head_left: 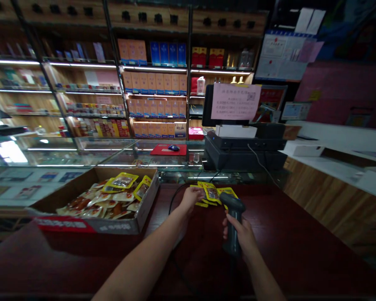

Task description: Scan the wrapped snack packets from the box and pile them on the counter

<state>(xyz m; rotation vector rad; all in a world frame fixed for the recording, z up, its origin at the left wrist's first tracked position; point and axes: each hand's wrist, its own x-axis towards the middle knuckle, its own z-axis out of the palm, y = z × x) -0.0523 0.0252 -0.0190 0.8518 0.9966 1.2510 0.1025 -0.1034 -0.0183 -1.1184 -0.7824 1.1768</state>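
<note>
Grips barcode scanner (232, 209) in right hand (242, 236), fingers wrapped shut round the handle, scanner head tilted toward yellow snack packets (212, 193). Touches those packets with left hand (192, 196), fingers curled onto their near edge; pinching or only pressing, cannot tell. Packets fanned flat on dark red worktop (294, 234), just beyond scanner. Cardboard box (148, 200) of similar packets at left. Register (238, 152) behind.
</note>
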